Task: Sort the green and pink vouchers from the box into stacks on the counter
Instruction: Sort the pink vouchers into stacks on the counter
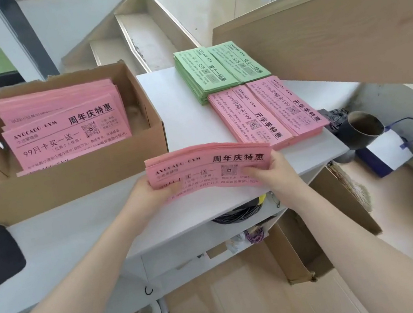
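The white desk (190,129) ended in a front edge just below the hands, and its right edge ran past the sorted stacks toward a dark cup (359,130) and a small white bag (387,150) lower down. A cardboard box (68,185) took up the left part of the desk, its near wall close to the front edge. Between the box and the stacks lay a bare strip of desk, running from the back down to the held bundle. A wooden board (329,34) overhung the right rear corner, just above and beside the stacks.

The left hand (151,193) gripped the left end of a bundle of pink vouchers (210,166), thumb on top and fingers curled beneath. The right hand (273,169) gripped the right end the same way. The bundle bowed upward in the middle and sat over the front edge of the desk, near the box's right corner; whether it touched the desk could not be told.

More pink vouchers (63,125) remained in the box. At the back right sat two green stacks (218,69) side by side, and just in front of them, touching, two pink stacks (266,110).
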`<state>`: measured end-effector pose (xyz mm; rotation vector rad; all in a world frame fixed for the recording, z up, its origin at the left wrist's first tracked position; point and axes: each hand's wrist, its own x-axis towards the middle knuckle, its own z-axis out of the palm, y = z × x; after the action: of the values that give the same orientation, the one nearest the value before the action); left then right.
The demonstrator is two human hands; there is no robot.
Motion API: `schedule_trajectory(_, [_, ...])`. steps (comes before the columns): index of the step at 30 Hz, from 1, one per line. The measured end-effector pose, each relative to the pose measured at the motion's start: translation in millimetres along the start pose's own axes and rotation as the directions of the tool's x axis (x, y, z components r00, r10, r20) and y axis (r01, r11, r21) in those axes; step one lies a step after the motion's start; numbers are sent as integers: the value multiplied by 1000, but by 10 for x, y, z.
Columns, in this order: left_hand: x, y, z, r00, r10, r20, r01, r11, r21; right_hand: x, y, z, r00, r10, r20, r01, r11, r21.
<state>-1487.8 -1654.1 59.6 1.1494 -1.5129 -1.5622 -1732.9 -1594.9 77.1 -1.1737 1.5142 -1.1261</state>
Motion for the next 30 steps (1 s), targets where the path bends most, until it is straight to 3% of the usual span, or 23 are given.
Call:
schedule_trajectory(3, [9, -51, 11, 1000, -10, -27, 11, 999, 38, 8, -106, -26, 986, -142, -83, 143, 990, 8])
schedule_trajectory(8, [37, -28, -29, 1000, 18, 19, -20, 993, 115, 76, -124, -12, 945, -325, -24, 289, 869, -402])
schedule_trajectory(12, [106, 106, 39, 999, -20, 34, 16, 991, 137, 218, -55, -121, 937, -346, -43, 253, 761, -598])
schedule_trajectory(16, [242, 349, 108, 984, -63, 169, 27, 978, 206, 257, -183, -261, 966, -251, -56, 156, 743, -651])
schedule_trajectory(21, [493, 591, 312, 960, -21, 280, -20, 989, 144, 231, -330, -588, 976, -181, -117, 86, 824, -559])
schedule_trajectory(24, [662, 656, 515, 968, -20, 250, 11, 999, 38, 197, -286, -809, 995, -13, -94, -35, 872, -488])
schedule_trajectory(28, [915, 650, 693, 978, -144, 149, 164, 977, -136, 282, -220, -998, 979, 95, -180, -135, 964, -228])
schedule_trajectory(30, [1059, 614, 765, 984, -143, 103, 161, 966, -203, 396, -204, -1018, 962, 152, -227, -164, 986, -37])
